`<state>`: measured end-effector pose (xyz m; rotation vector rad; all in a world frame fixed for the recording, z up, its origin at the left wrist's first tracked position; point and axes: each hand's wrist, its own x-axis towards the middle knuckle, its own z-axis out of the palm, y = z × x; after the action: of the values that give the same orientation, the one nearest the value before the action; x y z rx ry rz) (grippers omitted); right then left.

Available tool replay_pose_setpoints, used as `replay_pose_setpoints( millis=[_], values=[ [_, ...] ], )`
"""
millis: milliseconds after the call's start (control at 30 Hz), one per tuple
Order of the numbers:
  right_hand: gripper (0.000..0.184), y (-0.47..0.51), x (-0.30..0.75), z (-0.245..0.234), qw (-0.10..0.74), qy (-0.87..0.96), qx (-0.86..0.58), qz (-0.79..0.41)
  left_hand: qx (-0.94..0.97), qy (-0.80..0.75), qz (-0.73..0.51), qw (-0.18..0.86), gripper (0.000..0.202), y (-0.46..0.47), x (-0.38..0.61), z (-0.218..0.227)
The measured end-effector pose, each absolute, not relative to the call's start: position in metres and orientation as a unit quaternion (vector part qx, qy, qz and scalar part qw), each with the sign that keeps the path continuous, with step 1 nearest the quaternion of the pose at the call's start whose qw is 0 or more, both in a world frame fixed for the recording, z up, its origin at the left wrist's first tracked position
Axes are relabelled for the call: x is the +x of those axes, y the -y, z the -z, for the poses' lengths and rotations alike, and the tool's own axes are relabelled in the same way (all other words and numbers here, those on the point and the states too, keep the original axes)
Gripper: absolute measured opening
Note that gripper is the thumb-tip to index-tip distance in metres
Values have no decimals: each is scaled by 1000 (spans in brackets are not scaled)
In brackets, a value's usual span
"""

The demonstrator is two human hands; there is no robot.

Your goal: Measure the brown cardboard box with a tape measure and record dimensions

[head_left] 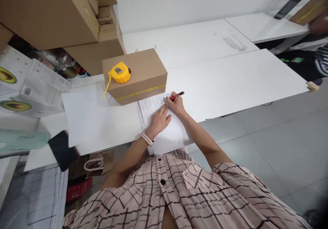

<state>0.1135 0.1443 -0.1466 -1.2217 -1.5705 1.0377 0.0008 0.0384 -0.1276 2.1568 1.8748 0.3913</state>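
Note:
A spiral notebook [171, 138] lies on the white table's front edge, its upper page covered with small rows of writing. My right hand [176, 104] grips a red and black pen [180, 94] over the written lines; the pen's tip is hidden by the fingers. Resting flat on the page, my left hand [159, 120] has its fingers stretched out beside the right hand and wears a pink wristband [147, 139]. Just behind the notebook stands a closed cardboard box [143, 63] with yellow tape along its side. On top of it sits a yellow tape measure [120, 72], its end hanging over the box's edge.
White paper sheets [84, 116] lie left of the notebook, near a dark flat device [63, 150] at the table edge. Larger cardboard boxes [64, 14] are stacked back left, above white cartons with avocado pictures [23, 85]. The white tabletop [217, 79] extends right.

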Motion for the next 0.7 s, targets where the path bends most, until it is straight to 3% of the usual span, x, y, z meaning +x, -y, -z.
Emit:
replay_pose_setpoints(
  millis=[700],
  values=[
    [26, -144, 113, 144, 449, 619, -494, -414, 744, -640, -146, 127, 47, -40, -1, 133]
  ],
)
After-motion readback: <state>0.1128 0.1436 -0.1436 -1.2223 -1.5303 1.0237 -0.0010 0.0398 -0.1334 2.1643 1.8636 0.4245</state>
